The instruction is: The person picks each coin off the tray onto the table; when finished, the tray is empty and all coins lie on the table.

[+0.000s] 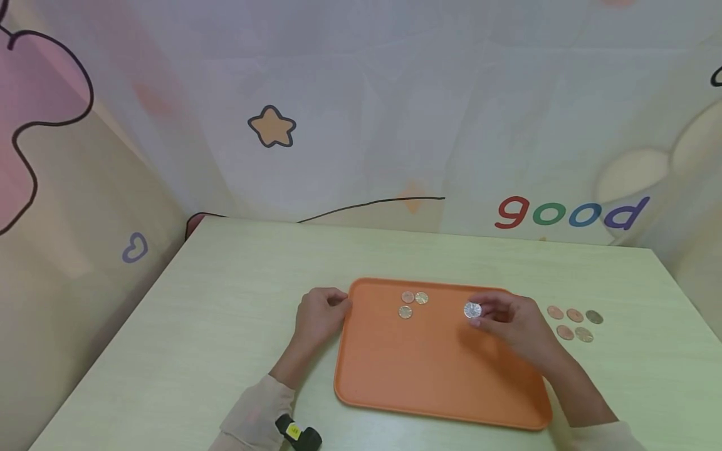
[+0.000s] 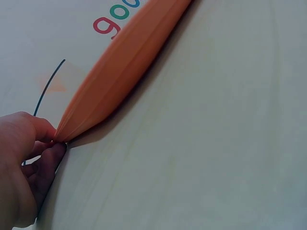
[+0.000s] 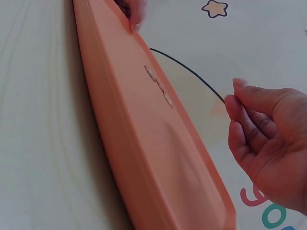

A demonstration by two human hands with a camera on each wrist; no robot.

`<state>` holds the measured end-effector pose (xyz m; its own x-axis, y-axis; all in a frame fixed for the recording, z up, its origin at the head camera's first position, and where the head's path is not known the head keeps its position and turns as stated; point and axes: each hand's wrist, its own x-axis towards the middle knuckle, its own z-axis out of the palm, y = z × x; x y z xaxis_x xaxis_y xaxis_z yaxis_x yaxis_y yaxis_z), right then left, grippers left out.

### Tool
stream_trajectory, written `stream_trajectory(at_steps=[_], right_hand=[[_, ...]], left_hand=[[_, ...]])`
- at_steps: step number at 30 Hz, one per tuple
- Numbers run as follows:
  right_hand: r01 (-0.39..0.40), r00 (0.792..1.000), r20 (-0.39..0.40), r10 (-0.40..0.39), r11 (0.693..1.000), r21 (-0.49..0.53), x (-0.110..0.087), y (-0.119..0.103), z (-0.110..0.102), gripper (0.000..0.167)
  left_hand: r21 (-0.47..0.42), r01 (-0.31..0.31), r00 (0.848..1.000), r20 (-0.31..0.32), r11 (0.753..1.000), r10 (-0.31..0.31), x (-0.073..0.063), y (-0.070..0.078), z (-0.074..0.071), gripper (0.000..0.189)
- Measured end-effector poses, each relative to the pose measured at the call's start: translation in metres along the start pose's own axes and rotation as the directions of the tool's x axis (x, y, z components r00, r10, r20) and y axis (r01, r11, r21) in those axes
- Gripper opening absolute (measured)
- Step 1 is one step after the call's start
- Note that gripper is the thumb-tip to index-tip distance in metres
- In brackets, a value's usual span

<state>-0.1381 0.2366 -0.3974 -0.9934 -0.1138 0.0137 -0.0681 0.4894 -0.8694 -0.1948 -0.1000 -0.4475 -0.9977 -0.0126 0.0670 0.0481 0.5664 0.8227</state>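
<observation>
An orange rectangular tray (image 1: 429, 376) lies on the table. My left hand (image 1: 320, 316) pinches its left rim between thumb and fingers; in the left wrist view the fingertips meet the tray's corner end. Over the right half of the tray, my right hand (image 1: 519, 322) holds up a silver coin (image 1: 472, 310) between thumb and fingers, its face towards the head camera. That coin cannot be made out in the right wrist view. Near the tray's far edge lie three flat coins: a copper-toned coin (image 1: 408, 297), a yellowish coin (image 1: 421, 298) and another yellowish coin (image 1: 405, 312).
Right of the tray, several loose coins lie on the pale table (image 1: 225, 326), among them a copper coin (image 1: 555, 312) and a dark grey coin (image 1: 594, 317). A printed cloth backdrop (image 1: 361, 125) stands behind and beside the table. A black device (image 1: 301, 435) sits at the left cuff.
</observation>
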Motion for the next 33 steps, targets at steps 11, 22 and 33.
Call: stream_trajectory(at_steps=[11,22,33], right_hand=[[0.0,1.0,0.005,-0.001,0.999,0.048,-0.006,0.009,-0.011,0.04],[0.028,0.999,-0.032,-0.026,0.998,0.06,-0.014,0.017,-0.023,0.035],[0.075,0.996,-0.054,-0.066,0.98,0.183,-0.023,0.03,-0.04,0.03]], left_hand=[[0.007,-0.005,1.0,0.0,1.0,0.005,0.001,-0.001,0.001,0.016],[0.017,-0.01,1.0,-0.005,1.0,0.01,0.002,-0.001,0.001,0.016],[0.02,0.008,1.0,0.002,1.0,-0.008,0.0,0.001,-0.001,0.016]])
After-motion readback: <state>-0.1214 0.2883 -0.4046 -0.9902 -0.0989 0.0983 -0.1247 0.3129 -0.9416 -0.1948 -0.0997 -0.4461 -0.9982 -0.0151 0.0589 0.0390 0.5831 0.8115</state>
